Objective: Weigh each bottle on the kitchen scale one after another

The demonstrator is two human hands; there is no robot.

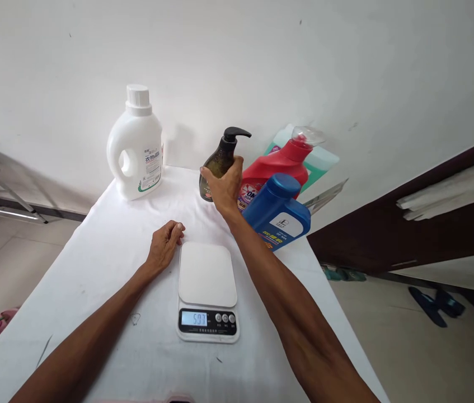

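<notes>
White table [106, 246]: four bottles, one scale [207, 291]; right hand [225, 187] grips pump bottle [219, 163], left hand [164, 244] curled, empty.

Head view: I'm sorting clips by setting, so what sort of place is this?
Probably a room in a home, set up for weighing: a cloth-covered table against a plain wall, a digital kitchen scale, a white detergent jug, and slippers on the tiled floor.

Two bare arms come in from bottom of frame. No sleeves, no watch, no rings. Left hand [164, 244], right hand [225, 187], no gloves.
</notes>
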